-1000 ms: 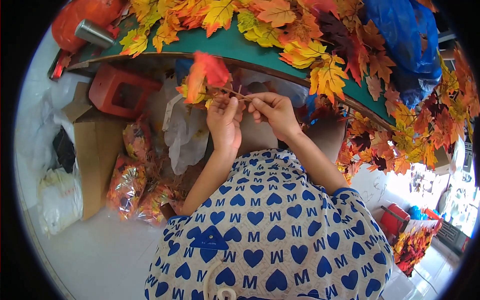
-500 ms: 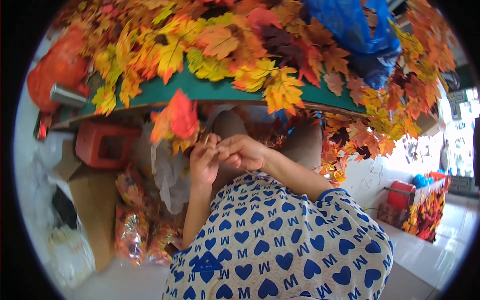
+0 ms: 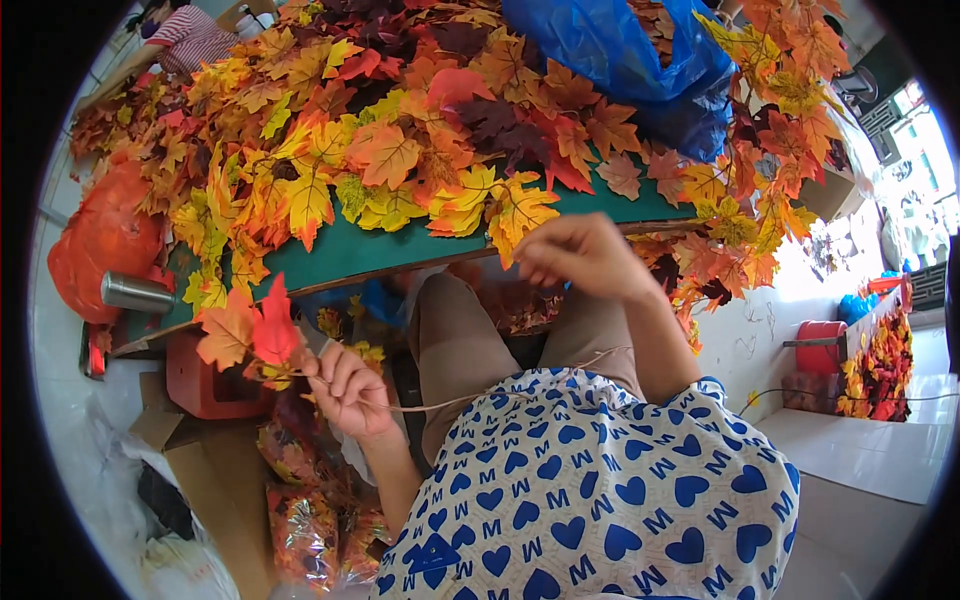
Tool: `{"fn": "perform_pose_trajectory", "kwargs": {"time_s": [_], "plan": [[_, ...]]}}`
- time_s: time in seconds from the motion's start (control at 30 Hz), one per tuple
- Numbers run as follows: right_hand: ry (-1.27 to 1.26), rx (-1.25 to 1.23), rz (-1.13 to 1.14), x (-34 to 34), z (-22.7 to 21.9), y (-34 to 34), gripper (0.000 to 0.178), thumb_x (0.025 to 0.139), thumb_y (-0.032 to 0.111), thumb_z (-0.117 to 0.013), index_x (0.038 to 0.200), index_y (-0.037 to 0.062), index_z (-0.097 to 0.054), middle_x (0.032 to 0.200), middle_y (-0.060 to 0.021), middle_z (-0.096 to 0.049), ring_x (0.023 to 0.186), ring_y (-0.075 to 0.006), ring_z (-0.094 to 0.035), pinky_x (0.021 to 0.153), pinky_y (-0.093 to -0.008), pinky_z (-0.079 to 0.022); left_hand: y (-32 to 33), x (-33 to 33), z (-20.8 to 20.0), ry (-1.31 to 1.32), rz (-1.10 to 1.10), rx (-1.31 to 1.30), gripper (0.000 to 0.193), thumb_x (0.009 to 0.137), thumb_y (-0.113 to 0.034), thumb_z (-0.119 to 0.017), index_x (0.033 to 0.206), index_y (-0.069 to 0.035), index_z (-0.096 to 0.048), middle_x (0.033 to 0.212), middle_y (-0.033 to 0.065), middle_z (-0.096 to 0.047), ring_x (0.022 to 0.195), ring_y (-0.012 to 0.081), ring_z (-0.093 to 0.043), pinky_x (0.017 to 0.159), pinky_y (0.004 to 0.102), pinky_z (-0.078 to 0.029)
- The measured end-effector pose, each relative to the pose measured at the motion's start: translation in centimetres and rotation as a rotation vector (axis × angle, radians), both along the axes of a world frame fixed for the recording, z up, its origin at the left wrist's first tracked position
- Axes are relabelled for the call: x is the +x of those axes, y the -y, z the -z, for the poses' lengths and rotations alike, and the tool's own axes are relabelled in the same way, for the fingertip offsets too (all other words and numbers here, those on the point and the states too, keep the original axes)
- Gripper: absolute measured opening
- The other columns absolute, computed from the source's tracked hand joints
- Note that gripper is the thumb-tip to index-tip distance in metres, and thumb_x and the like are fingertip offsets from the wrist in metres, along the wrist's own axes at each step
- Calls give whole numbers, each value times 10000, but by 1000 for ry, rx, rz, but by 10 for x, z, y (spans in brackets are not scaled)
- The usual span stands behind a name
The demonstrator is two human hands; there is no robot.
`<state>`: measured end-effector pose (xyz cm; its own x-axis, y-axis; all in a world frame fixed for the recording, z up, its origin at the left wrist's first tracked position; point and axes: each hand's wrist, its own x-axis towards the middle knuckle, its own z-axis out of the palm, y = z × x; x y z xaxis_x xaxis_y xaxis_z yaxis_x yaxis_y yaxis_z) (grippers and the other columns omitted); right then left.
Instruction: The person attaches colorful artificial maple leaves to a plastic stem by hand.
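My left hand is closed on a thin brown cord, at the end of an artificial maple-leaf garland. Red and orange leaves stick out past its fingers, to the left. From this hand the cord trails across my lap to the right. My right hand is raised at the table's front edge, beside a yellow-orange maple leaf that hangs over it. Its fingers are bent and smeared by motion; whether they touch the leaf I cannot tell.
Loose autumn leaves cover the green table, with a blue plastic bag among them. A metal cup and an orange bag are at the left. Below are a red stool, a cardboard box and wrapped leaf packs.
My hands were together over my lap and have parted. The left moved left and down with the leaves and cord; the right went up and right to the table edge.
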<state>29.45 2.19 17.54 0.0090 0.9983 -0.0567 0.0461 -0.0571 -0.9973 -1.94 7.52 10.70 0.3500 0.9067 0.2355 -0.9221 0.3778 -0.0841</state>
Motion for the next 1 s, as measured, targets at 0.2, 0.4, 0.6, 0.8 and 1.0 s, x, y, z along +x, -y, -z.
{"fn": "perform_pose_trajectory", "kwargs": {"time_s": [0.2, 0.4, 0.6, 0.8, 1.0], "plan": [[820, 388, 1015, 94, 24, -23, 221, 839, 151, -616, 1001, 0, -625, 916, -153, -625, 804, -244, -614, 710, -334, -490, -14, -48, 3, -111, -202, -154, 83, 899, -30, -517, 982, -25, -520, 796, 18, -404, 602, 69, -405, 440, 171, -313], [1338, 301, 1027, 100, 23, -37, 289, 831, 191, -614, 1055, 11, -590, 981, -175, -605, 954, -341, -552, 854, -411, -429, 0, -33, 23, -184, -61, -392, 148, 921, -80, -500, 1061, -47, -534, 799, 13, -449, 592, 65, -415, 466, 186, -343], [887, 606, 486, 31, -4, -51, 125, 797, 62, -626, 913, 18, -645, 880, -130, -637, 795, -290, -619, 693, -350, -490, 16, 2, 43, -579, -158, -543, 154, 869, -80, -596, 1023, -78, -604, 783, -13, -523, 641, 73, -475, 516, 169, -416], [862, 749, 118, -28, -23, -103, 101, 791, 74, -608, 874, 25, -638, 824, -118, -629, 793, -299, -608, 683, -369, -484, 19, 5, 58, -652, -210, -732, 161, 846, -73, -628, 1005, -80, -604, 766, -22, -547, 621, 69, -517, 524, 166, -460], [1314, 528, -362, -43, 6, -170, 128, 783, 84, -595, 889, 33, -646, 866, -126, -613, 840, -311, -596, 738, -383, -481, 19, 5, 46, -464, -89, -715, 136, 868, -75, -593, 998, -38, -594, 729, -4, -549, 598, 59, -521, 500, 167, -460]]}}
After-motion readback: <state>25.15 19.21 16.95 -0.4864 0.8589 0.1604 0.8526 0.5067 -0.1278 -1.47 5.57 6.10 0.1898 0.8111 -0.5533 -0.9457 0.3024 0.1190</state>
